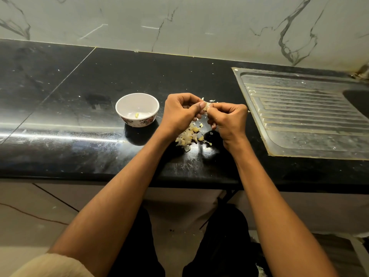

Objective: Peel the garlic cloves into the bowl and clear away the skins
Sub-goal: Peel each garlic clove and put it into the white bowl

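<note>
Black, white, pale yellow

White round bowl (137,108) with floral band outside; pale yellow peeled clove (137,115) inside; glossy black stone counter (60,108); cream papery skins (188,136); grey-veined white marble wall (179,23).

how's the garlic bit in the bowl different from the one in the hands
The garlic piece in the bowl lies loose and bare, pale yellow, untouched; the clove being peeled is pinched between the left hand and right hand, with papery skin clinging to it. The first sits inside the bowl; the second is held above the counter. Both are small and pale.
</note>
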`<state>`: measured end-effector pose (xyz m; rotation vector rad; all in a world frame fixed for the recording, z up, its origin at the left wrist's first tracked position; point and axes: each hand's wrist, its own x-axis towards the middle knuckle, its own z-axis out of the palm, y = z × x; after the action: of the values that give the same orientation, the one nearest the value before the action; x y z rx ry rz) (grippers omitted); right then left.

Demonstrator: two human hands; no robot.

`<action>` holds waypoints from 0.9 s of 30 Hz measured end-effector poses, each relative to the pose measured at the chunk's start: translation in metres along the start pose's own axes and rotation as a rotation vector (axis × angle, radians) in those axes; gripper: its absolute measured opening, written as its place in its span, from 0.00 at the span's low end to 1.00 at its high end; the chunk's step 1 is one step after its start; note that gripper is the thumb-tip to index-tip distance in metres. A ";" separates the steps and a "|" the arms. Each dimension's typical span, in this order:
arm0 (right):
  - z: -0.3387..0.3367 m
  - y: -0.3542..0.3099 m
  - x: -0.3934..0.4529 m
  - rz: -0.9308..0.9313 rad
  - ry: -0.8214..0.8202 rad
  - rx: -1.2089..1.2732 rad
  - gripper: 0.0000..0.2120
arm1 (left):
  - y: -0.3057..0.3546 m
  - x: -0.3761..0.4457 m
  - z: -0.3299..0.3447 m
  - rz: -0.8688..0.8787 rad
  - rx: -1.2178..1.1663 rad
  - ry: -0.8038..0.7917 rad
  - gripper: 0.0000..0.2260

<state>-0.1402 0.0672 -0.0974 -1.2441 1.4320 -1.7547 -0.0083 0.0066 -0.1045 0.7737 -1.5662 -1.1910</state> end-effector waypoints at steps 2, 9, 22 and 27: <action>0.000 0.000 0.000 -0.007 -0.004 0.001 0.06 | -0.001 0.000 0.000 -0.009 0.002 0.007 0.02; -0.002 0.001 0.001 -0.010 0.003 -0.007 0.08 | 0.000 -0.001 0.000 -0.020 -0.022 -0.024 0.03; -0.004 0.007 0.003 0.028 0.049 -0.033 0.07 | 0.003 -0.002 -0.001 -0.023 -0.057 0.010 0.02; -0.003 0.008 0.002 -0.060 0.006 -0.173 0.06 | 0.002 -0.001 -0.001 0.010 -0.028 0.061 0.01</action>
<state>-0.1446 0.0646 -0.1043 -1.3838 1.5932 -1.7037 -0.0065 0.0073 -0.1033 0.7758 -1.4990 -1.1697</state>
